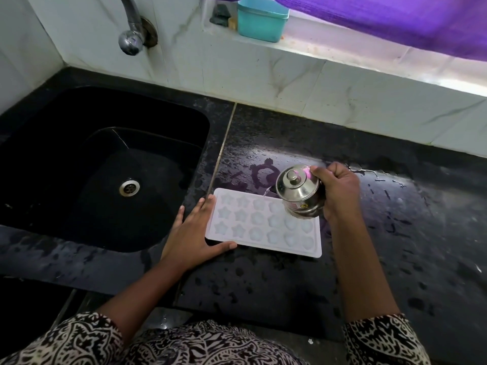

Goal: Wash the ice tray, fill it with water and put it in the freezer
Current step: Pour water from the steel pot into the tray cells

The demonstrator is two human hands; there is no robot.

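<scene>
Right hand (340,191) gripped the tilted steel pot (299,192), pouring into the ice tray (253,227); left hand (196,230) lay flat, steadying its edge.

ice tray (263,227): matt white plastic | pot (299,192): shiny steel | counter (395,233): glossy stone

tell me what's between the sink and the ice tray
In the head view, the left hand lies flat on the wet black counter between the sink and the ice tray, touching the tray's left edge.
</scene>
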